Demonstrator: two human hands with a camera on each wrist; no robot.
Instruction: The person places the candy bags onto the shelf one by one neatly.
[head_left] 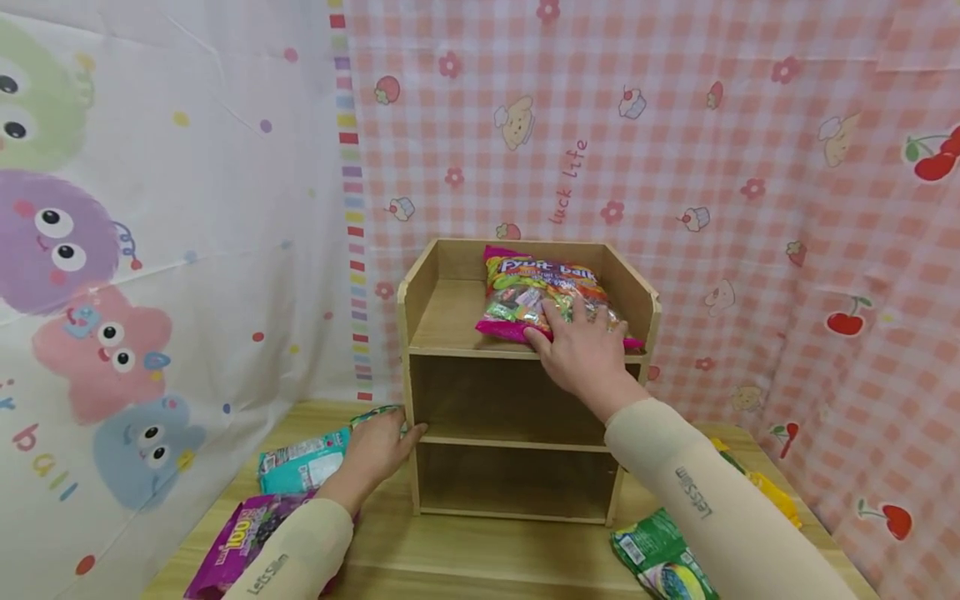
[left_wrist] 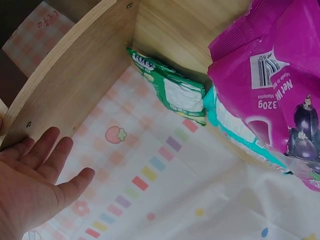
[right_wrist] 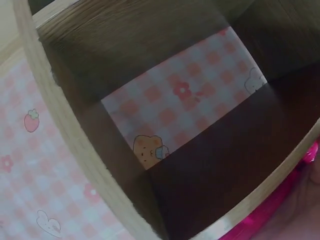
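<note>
A small three-tier wooden shelf (head_left: pixel 446 317) stands on the table. On its top tier, toward the right, lies a pink bag of fruit candy (head_left: pixel 536 279). My right hand (head_left: pixel 588 354) rests on the front of that bag with fingers spread; in the right wrist view only part of this hand (right_wrist: pixel 305 205) shows beside the bag's pink edge (right_wrist: pixel 265 212). At the shelf's left side, my left hand (head_left: pixel 378 446) touches the outer panel. In the left wrist view that hand (left_wrist: pixel 42 185) has extended fingers against the wooden side panel (left_wrist: pixel 80 75).
Left of the shelf lie a purple bag (head_left: pixel 240 533), a teal bag (head_left: pixel 303 462) and a green packet (left_wrist: pixel 175 90). At the right are another green packet (head_left: pixel 660 550) and a yellow packet (head_left: pixel 776 500). Patterned cloth (head_left: pixel 480 125) hangs behind the table.
</note>
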